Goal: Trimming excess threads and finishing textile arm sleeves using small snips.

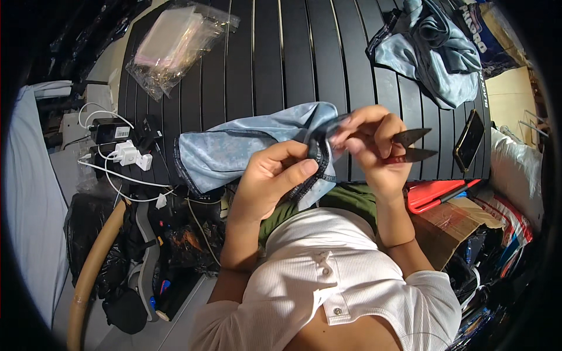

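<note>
Item: pale blue garment point(234, 149), soft, light, limp; trailing leftward from the fingers over the black slatted table point(281, 64). Left hand point(266, 181) pinching its dark-trimmed hem, fingers closed. Right hand point(374, 146) clamping black thread snips point(413, 146), blades pointing away. Best grasped at the firmer stitched edge.

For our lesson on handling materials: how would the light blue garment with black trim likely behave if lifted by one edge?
The light blue garment would probably droop: it folds and drapes limply where the left hand pinches its black trim. It looks thin, so likely light. It is unlikely to roll or break.
</note>
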`<state>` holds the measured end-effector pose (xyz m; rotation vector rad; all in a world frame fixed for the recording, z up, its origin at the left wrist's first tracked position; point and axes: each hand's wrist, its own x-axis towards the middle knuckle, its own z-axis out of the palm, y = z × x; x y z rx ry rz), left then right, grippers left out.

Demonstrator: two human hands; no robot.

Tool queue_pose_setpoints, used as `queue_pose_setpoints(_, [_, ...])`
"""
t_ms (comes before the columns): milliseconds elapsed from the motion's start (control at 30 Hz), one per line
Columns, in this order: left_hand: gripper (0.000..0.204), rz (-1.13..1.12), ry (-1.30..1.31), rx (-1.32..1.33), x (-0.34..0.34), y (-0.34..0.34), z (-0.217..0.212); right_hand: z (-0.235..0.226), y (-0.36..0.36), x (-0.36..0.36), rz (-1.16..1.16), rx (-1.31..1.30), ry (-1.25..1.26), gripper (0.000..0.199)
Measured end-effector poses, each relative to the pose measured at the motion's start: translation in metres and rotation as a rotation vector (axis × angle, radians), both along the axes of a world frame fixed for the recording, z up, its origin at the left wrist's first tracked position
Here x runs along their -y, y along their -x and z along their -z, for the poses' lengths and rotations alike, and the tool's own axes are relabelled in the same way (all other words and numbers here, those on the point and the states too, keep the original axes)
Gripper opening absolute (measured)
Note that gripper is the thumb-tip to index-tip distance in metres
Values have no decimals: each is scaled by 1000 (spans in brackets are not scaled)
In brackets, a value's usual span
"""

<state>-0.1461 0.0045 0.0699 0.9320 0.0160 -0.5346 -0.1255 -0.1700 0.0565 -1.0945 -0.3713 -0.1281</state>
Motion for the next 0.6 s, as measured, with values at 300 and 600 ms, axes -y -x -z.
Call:
queue_pose_setpoints(300, [21,-215,-11,-68,3,-1,-5,5,12,5,92,-61,269,26])
queue_pose_setpoints(600, [29,-243,-16,-51,7,1,-15,-5,20,5,449,747,960,23])
